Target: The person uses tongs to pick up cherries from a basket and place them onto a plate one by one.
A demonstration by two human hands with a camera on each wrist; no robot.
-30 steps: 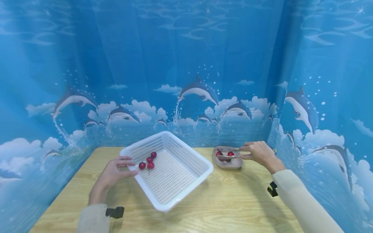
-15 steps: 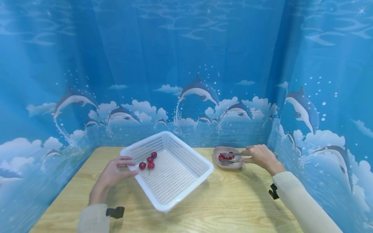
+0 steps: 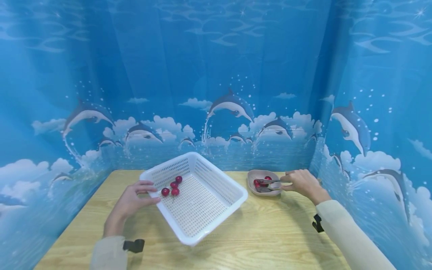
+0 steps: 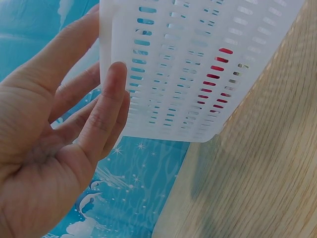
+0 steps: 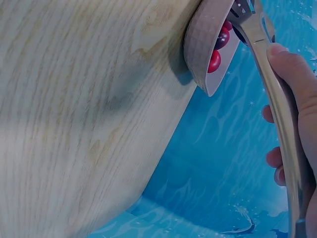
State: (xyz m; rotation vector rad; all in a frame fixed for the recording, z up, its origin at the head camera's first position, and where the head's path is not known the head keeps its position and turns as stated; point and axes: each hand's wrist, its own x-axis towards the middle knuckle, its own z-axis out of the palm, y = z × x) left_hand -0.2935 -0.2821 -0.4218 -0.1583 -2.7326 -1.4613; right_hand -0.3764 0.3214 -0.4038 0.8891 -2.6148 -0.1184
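The head camera looked forward and down over the whole worktop (image 3: 236,240). Each wrist camera sat close: the left shared the basket (image 4: 198,64), the right the dish (image 5: 200,44).

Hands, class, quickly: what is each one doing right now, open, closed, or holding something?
Left hand: open, fingers straight against the white basket wall.
Right hand: closed around metal tongs, whose tips sit over the small dish of cherries.

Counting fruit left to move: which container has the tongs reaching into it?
The small beige dish beside the right hand, not the white basket.
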